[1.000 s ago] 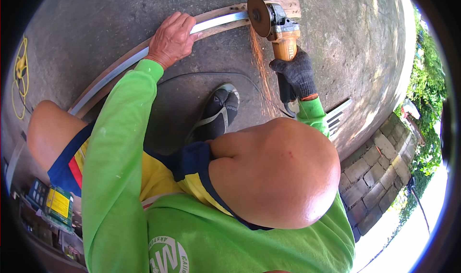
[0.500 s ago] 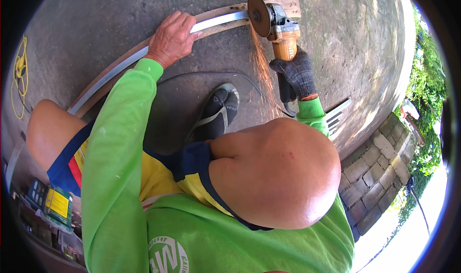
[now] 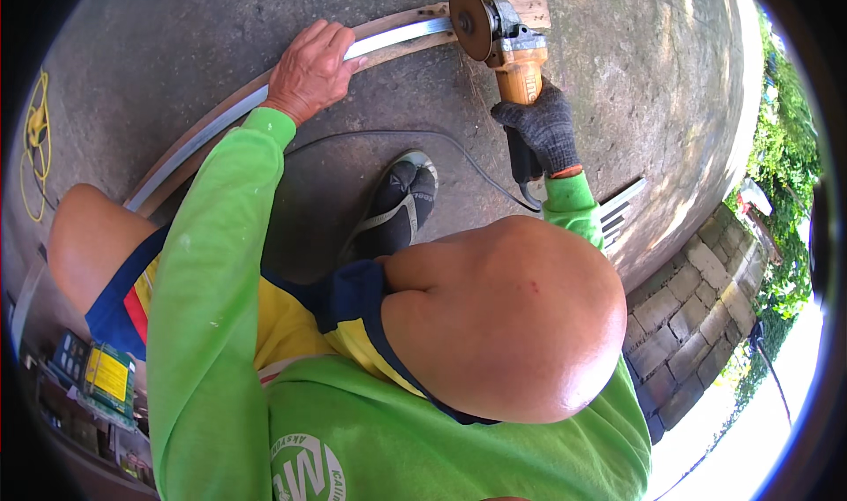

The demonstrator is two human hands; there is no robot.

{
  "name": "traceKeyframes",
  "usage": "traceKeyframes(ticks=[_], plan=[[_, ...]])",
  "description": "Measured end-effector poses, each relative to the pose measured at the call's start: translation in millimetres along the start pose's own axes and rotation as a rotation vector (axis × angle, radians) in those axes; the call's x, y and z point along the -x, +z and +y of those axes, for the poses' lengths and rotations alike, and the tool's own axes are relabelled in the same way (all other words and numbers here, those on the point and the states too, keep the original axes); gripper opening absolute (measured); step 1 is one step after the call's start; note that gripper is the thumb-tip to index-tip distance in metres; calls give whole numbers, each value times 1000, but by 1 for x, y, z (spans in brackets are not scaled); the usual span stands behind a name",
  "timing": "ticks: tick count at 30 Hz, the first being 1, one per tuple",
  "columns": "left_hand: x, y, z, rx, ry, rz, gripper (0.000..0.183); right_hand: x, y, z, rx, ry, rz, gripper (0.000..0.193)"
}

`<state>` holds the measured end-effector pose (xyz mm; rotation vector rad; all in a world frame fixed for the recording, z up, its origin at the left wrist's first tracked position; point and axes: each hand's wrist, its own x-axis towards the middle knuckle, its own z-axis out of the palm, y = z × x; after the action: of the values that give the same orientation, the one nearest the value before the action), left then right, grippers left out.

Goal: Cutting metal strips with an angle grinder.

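Bending low over the floor (image 3: 406, 95), staying on the near side of a long wooden board (image 3: 529, 9). Having a metal bar (image 3: 401, 35) lying lengthwise on the board. Holding a grinder (image 3: 519, 58) at the board's right end, with its head above the wood. Planting a shoe (image 3: 401, 201) on the board's near side. Grasping the bar with the bare left hand (image 3: 309, 71), about midway along the visible board. Clenching the gloved right hand (image 3: 543, 122) around the grinder's handle, just off the board's near edge. Setting the disc (image 3: 469, 16) by the bar's right end, over the board; not telling whether touching.

For good work, probably best be pressing the bar flat to the board so as not to rock, be holding the grinder firm with the cord (image 3: 415, 132) clear of the board, and be feeding the disc straight, without twisting, well apart from the left hand.

Running the bar's long axis along the board, right end toward the disc. Aiming the grinder's long axis across the board, head outward, handle nearward. Facing the disc left along the board, roughly square to the bar.
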<state>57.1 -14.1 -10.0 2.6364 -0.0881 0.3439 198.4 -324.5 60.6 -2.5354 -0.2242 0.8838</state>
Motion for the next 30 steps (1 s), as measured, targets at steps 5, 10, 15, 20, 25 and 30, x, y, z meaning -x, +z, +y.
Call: traceKeyframes(ticks=[5,10,15,20,25,30], plan=[[-1,-2,0,22,18,16,24,-7,4,-8,-2,1,24,63],[-3,-1,1,27,13,16,24,-10,-2,-3,-274,85,28,56],[0,-4,-1,52,-34,-23,25,15,-17,-3,-518,119,44,41],[-5,-5,-8,137,-71,-54,26,34,-22,23,-599,136,28,39],[-5,-4,-8,139,-94,-63,26,44,-14,29,-627,156,35,38],[-7,-7,-10,117,-103,-59,26,46,-11,27,-652,128,-3,39]])
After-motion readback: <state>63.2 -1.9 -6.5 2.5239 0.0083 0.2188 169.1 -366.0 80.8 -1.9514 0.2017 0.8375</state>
